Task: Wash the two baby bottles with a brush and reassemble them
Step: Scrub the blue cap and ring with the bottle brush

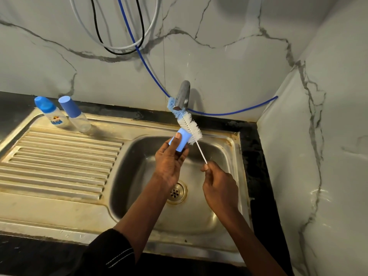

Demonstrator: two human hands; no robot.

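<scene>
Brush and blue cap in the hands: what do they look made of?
The brush has white bristles, probably nylon, on a thin white stem, likely plastic. The blue cap looks like smooth matte plastic: even, opaque colour; soft silicone is possible.

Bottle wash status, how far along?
Done: unclear; printed bottle and plain bottle stand capped on the drainboard, washed or not I cannot tell. In hand: left hand grips a blue cap, right hand pinches the brush beside it over the sink. Left: likely fitting that cap.
</scene>
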